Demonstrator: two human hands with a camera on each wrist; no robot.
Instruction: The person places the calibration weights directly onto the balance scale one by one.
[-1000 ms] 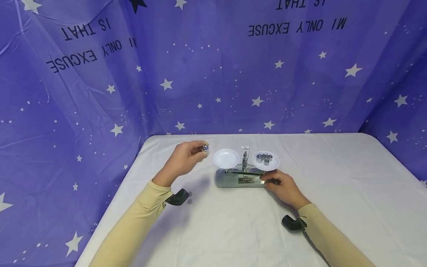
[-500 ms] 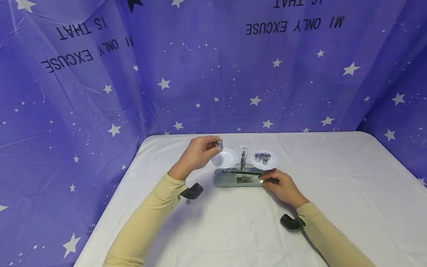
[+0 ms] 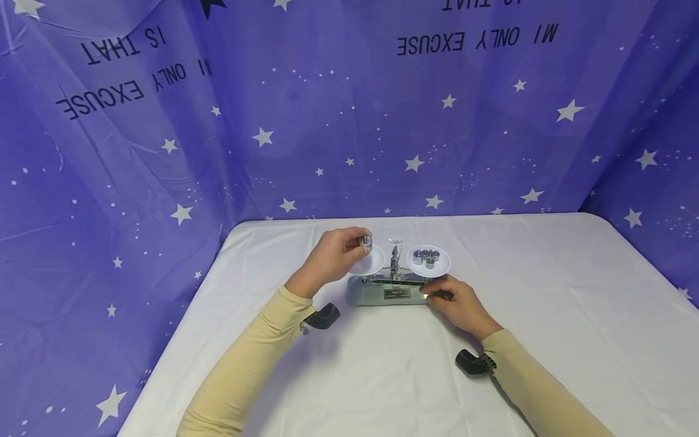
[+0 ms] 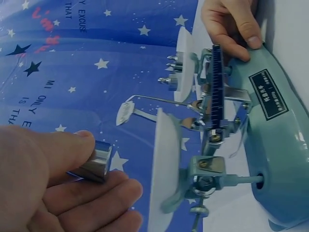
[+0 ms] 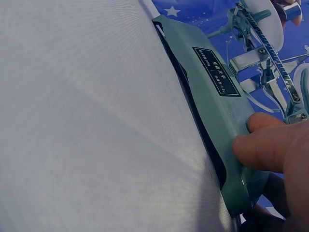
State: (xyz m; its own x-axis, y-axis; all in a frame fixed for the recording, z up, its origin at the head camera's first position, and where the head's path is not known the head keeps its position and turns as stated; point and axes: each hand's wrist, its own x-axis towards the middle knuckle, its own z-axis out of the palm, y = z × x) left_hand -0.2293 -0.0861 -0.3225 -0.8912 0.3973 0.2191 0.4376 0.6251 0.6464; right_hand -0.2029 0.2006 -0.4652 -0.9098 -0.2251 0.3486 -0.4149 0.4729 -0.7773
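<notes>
White cloth with faint creases covers the tabletop [image 3: 393, 376], a small metal piece [image 3: 306, 330] lying at 8 o'clock from the balance [image 3: 395, 294]. The right grip [image 3: 460, 302] is curled round the base [image 5: 217, 116] at its 3 o'clock end. The left grip [image 3: 332, 254] pinches a shiny weight [image 3: 366, 242] at its 2 o'clock, above and apart from the 9 o'clock pan [image 3: 371, 264]. Several weights [image 3: 429, 258] stand in the 3 o'clock pan [image 3: 445, 266]. Beyond, at 12 o'clock, hangs a purple, star-printed curtain [image 3: 338, 188].
</notes>
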